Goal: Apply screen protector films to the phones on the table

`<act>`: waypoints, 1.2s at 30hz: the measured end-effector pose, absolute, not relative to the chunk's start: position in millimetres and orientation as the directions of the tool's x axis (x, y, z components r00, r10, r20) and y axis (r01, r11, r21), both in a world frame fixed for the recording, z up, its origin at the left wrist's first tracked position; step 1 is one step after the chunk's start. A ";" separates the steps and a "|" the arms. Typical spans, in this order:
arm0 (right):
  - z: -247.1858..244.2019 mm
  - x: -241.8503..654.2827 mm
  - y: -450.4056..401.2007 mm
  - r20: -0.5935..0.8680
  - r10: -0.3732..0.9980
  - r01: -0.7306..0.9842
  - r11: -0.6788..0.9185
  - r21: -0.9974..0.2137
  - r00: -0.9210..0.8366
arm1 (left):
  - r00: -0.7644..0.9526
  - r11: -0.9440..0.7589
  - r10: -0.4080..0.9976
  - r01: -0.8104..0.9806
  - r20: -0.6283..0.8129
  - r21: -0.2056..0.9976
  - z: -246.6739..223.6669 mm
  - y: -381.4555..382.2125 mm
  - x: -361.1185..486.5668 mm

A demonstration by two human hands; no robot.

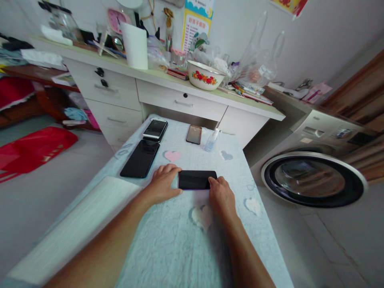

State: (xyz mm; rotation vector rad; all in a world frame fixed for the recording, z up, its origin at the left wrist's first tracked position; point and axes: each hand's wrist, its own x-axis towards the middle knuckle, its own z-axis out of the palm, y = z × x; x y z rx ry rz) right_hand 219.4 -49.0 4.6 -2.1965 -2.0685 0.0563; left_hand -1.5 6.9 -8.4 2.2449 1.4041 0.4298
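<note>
A black phone (193,180) lies sideways on the light blue cloth (168,248) of the table. At its left end is my left hand (165,185), thumb and fingers spread apart at the corners. My right hand (221,194) is at the other end, its fingers curled, with a fingertip on the screen near the right edge. Further back stand a clear spray bottle (211,141) and, beside it, a brown phone case (194,134). To the left lie a black tablet (140,159) and a smaller phone (155,129) on a dark item.
A white roll or board (78,228) lies along the table's left edge. Behind the table is a white desk (183,102) with a flowered bowl (205,76), paper roll (135,46) and plastic bags. A washing machine (312,176) stands at the right, a red bag (39,148) on the left floor.
</note>
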 end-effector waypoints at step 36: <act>17.4 198.2 -66.2 0.010 0.967 0.953 0.254 -0.167 -0.256 | 0.428 -0.380 0.903 0.759 0.035 0.529 -9.2 6.3 -1.9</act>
